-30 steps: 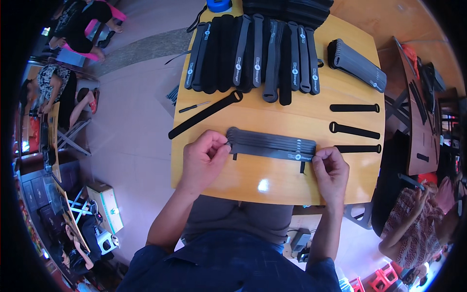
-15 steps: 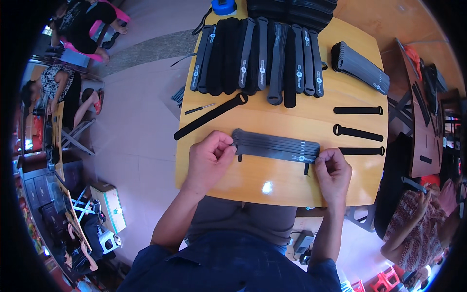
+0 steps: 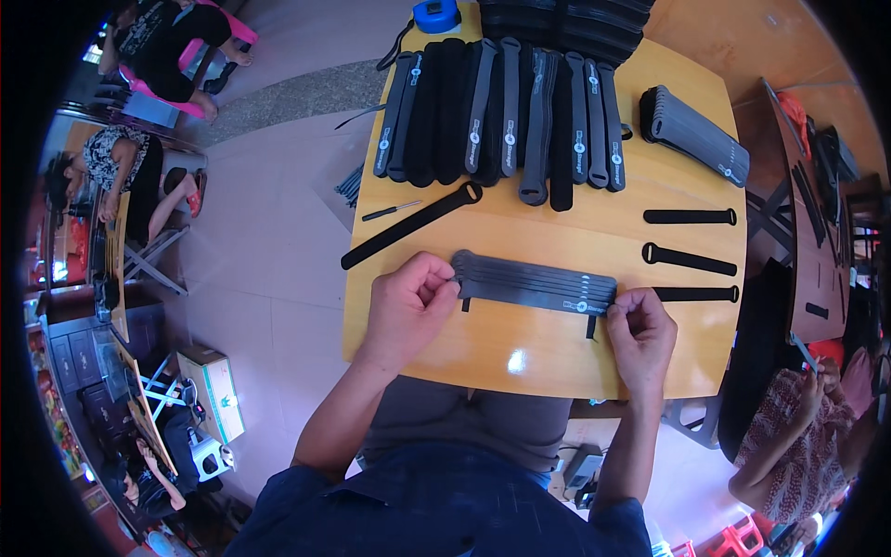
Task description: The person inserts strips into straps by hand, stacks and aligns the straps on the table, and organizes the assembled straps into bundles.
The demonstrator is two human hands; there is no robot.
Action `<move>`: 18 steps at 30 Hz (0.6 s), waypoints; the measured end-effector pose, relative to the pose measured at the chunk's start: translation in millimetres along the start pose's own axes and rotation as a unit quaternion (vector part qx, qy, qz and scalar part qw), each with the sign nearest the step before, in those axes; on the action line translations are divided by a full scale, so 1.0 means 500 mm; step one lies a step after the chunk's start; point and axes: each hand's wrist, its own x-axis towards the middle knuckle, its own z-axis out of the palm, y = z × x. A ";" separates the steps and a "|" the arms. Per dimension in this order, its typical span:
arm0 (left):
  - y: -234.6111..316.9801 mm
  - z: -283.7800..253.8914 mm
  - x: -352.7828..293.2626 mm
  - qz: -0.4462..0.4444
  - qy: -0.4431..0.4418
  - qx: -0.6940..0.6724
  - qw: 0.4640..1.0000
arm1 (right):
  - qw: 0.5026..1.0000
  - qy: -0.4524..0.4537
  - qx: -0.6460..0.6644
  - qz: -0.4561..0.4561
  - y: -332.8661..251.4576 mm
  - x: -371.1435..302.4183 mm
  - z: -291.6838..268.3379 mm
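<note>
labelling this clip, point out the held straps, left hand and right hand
Held straps [image 3: 534, 282]: head view, middle of the stack.
Left hand [image 3: 406, 306]: head view, middle of the hand.
Right hand [image 3: 648, 347]: head view, middle of the hand.

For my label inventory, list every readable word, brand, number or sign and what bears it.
Wording located, not copied:
Held grey strap bundle: white lettering, round emblem.
Several grey straps in row: similar lettering.
Grey strap stack, right: too small to read.
Carton, left: green mark, too small.
Dark shirt, upper left: blurred print.
</note>
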 end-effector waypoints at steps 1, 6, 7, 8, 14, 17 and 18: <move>0.000 0.000 0.001 0.002 0.001 0.003 1.000 | 1.000 0.000 0.000 0.000 -0.001 0.000 0.000; -0.003 -0.001 0.002 0.011 0.002 0.016 1.000 | 1.000 -0.005 -0.008 -0.005 -0.002 0.001 0.001; -0.003 -0.001 0.002 0.012 0.004 0.016 1.000 | 1.000 -0.005 -0.008 -0.005 -0.002 0.001 0.001; -0.004 -0.001 0.002 0.014 0.006 0.017 1.000 | 1.000 -0.004 -0.009 -0.004 -0.002 0.001 0.001; 0.003 0.005 0.005 0.012 0.007 0.019 1.000 | 1.000 0.003 -0.020 -0.006 0.000 0.001 0.002; -0.001 0.002 0.005 0.024 0.009 0.029 0.999 | 1.000 0.006 -0.020 -0.005 -0.001 0.000 0.006; -0.001 0.002 0.006 0.025 0.008 0.027 0.999 | 1.000 0.005 -0.021 -0.005 -0.002 0.000 0.006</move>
